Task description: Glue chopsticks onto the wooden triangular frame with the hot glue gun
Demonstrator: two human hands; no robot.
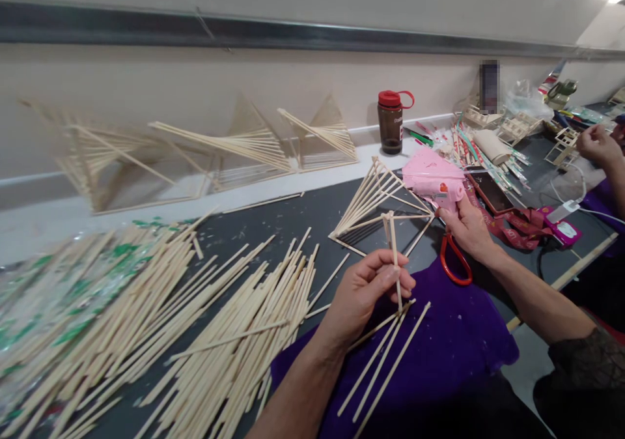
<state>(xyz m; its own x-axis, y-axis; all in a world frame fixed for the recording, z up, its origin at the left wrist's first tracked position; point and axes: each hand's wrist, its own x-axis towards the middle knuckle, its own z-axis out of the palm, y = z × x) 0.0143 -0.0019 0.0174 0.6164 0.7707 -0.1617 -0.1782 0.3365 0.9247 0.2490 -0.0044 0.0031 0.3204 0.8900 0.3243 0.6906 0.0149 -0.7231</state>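
Observation:
My left hand (374, 283) pinches a thin wooden stick (395, 256) upright between thumb and fingers. Its top end is close to the frame of joined sticks (361, 221) standing on the dark table; I cannot tell if they touch. In my right hand (469, 230) is a pink glue gun (432, 175), fingers wrapped round its handle, beside the frame's right side. Red-handled scissors (454, 263) lie just below that hand. Several loose sticks (378, 364) rest on a purple cloth (434, 354) under my left hand.
Piles of sticks (244, 341) and clear green-printed wrapping (63, 289) cover the left. Twisted stick structures (234, 146) stand along the wall near a red-capped bottle (390, 123). Wrapped sticks (488, 152), a red lanyard (517, 227) and another person's hand (600, 146) are at right.

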